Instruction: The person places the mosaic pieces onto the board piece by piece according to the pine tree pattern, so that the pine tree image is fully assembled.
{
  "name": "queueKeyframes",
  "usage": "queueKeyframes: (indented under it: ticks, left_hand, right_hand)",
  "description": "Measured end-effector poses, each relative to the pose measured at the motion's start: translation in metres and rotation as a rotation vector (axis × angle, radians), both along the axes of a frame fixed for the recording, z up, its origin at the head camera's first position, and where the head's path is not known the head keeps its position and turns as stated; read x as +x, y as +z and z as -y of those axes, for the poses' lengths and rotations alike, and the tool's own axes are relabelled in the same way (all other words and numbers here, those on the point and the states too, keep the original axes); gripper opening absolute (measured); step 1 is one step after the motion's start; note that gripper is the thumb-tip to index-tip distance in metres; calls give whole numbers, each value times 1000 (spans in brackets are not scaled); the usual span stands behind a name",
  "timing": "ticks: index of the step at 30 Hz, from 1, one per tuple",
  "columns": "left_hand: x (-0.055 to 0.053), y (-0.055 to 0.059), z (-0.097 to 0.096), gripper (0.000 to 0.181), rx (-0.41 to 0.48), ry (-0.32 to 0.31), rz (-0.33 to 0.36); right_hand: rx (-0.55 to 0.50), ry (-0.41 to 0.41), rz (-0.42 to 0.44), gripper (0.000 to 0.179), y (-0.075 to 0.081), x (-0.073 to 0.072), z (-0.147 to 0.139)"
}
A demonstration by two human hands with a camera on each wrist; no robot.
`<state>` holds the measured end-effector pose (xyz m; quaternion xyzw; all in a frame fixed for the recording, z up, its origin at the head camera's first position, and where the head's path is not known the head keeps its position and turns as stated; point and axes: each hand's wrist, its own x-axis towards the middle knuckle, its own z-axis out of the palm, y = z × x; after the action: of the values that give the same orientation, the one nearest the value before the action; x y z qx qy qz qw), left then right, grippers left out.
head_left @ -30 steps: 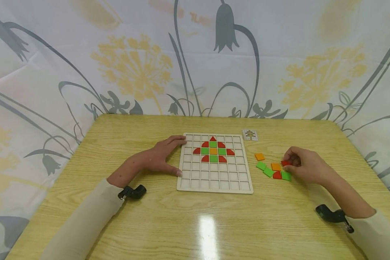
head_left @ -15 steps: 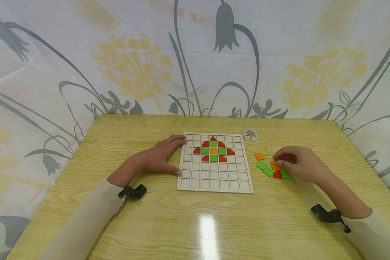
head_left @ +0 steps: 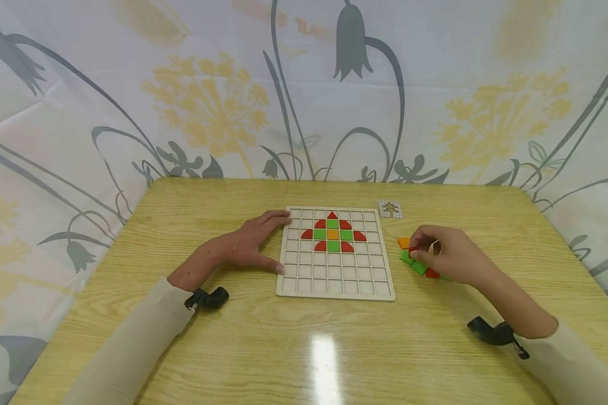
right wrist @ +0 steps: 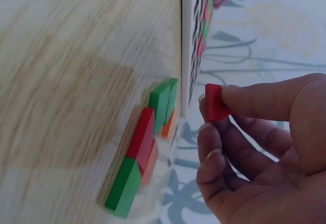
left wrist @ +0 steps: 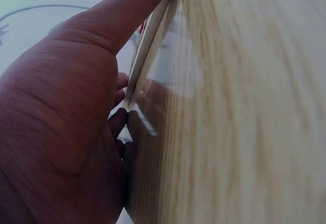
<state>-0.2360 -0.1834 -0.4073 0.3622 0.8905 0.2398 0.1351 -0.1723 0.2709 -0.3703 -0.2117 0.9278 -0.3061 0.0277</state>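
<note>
A pale grid board [head_left: 311,287] lies on the table with red, green and orange tiles set in a tree-like shape in its upper half. My left hand [head_left: 250,244] rests at the board's left side, thumb and fingers spread against its edge. Between thumb and fingers my right hand [head_left: 451,256] pinches a red tile [right wrist: 216,103], held above the loose tiles right of the board. Below it lie green tiles [head_left: 418,267], a red tile [right wrist: 141,138] and an orange tile [head_left: 403,242]. The hand partly covers this group in the head view.
A small pattern card [head_left: 390,209] with a tree picture lies past the board's upper right corner. The wooden table [head_left: 233,349] extends in front of the board. Behind it hangs a flower-printed cloth [head_left: 304,112].
My right hand has moved left with the red tile, from the right end of the loose tiles to over their left part. The left hand and board have stayed still.
</note>
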Motion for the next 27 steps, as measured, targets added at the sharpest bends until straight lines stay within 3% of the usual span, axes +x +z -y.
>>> queueKeyframes:
  ticks: [19,27]
  left_hand:
    - [-1,-1,0,112,20,-10,12]
    - [-1,-1,0,112,20,-10,7]
  right_hand:
    - [-65,104,-11,13,-3,-12,40]
    - [-76,125,47,12,-6,-16,55]
